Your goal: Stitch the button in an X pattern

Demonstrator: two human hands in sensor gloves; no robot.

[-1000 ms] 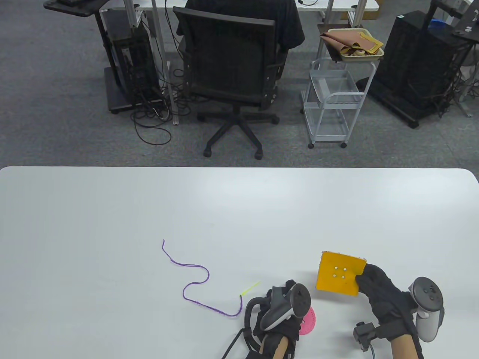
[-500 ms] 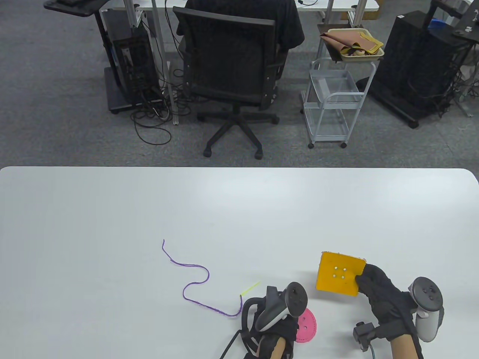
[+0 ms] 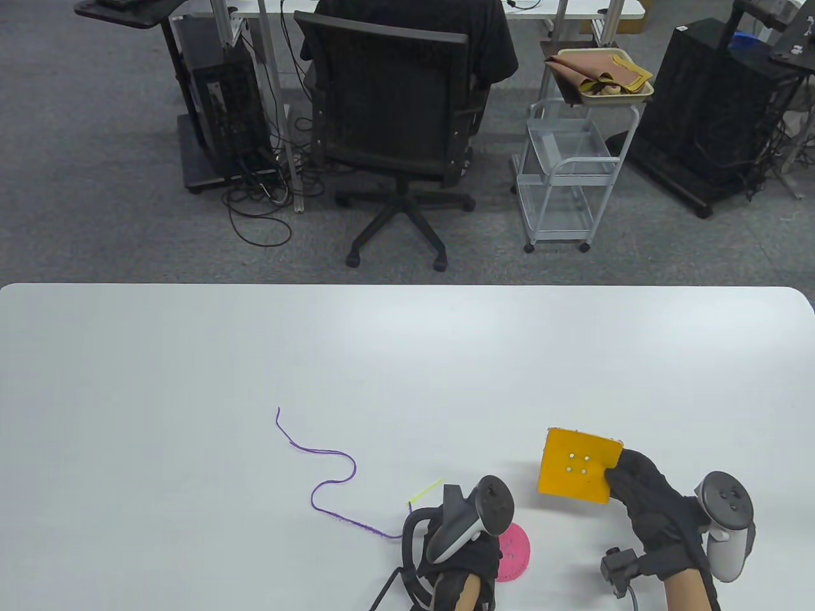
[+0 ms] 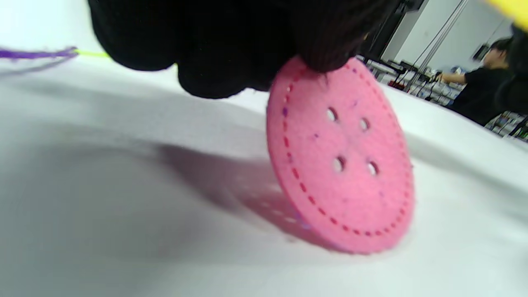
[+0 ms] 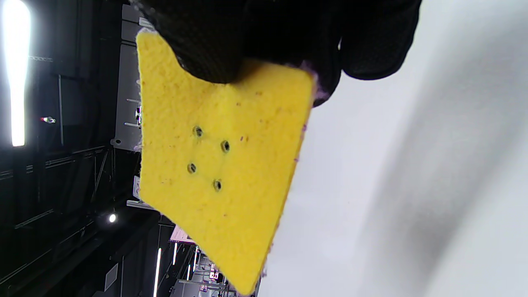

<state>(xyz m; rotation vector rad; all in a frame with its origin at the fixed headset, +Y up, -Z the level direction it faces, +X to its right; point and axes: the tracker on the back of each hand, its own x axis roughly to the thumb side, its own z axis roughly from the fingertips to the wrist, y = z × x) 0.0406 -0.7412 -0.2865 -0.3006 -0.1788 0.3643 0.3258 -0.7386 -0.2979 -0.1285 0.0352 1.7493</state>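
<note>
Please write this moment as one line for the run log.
left hand: holds pink button, tilted on table | right hand: holds yellow square | purple thread: lying loose

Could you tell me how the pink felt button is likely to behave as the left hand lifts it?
The pink felt button looks thin and fuzzy, so probably light and unlikely to slip. Gripped only at its top edge by the left hand, it stands tilted without visibly drooping, suggesting moderate stiffness. If released while on edge, it would likely fall flat, not roll.

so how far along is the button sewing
Barely started. Nothing is stitched: the purple thread lies loose on the table. In hand: the left hand tips up the pink button; the right hand holds the yellow square. Left: stacking them and sewing the X.
</note>
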